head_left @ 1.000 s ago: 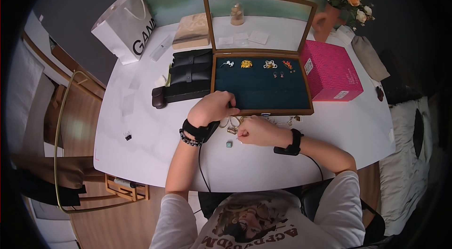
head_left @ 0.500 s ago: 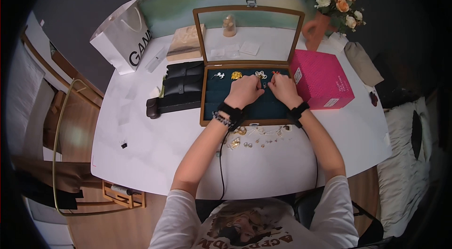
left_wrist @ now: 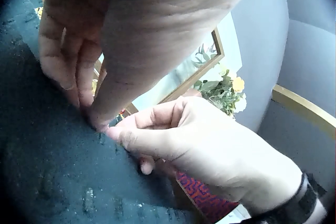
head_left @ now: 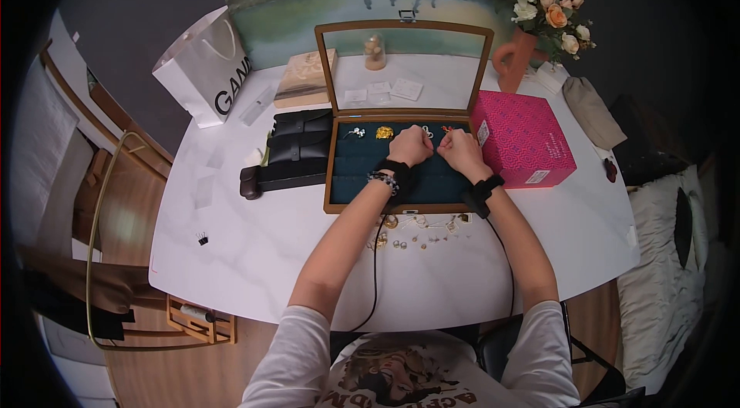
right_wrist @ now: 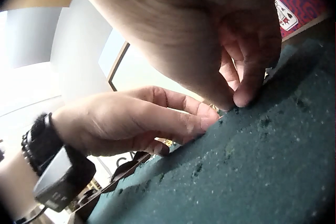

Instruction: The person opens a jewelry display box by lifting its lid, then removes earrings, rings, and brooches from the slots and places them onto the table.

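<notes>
A wooden jewellery case (head_left: pixel 378 209) stands with its glass lid (head_left: pixel 405 69) raised and dark green velvet (head_left: pixel 361 177) inside. Brooches, one silver (head_left: pixel 355 132) and one gold (head_left: pixel 384 132), lie in its back row. My left hand (head_left: pixel 416 142) and right hand (head_left: pixel 449 144) meet at that row, fingers curled. In the left wrist view my left hand (left_wrist: pixel 94 113) pinches down onto the velvet, and my right hand's thumb (left_wrist: pixel 121 133) touches the same spot. The right wrist view shows my right hand (right_wrist: pixel 236 95) pinching there too. The tiny piece between the fingertips is mostly hidden.
Several loose jewellery pieces (head_left: pixel 416 237) lie on the white table in front of the case. A pink box (head_left: pixel 520 138) stands right of it, black pouches (head_left: pixel 297 142) left. A white paper bag (head_left: pixel 204 69), a flower vase (head_left: pixel 518 53) and a binder clip (head_left: pixel 202 238) are farther off.
Both hands left the loose jewellery in front of the case and reached inside to the back row. Over the last half second they moved slightly farther back and closer together.
</notes>
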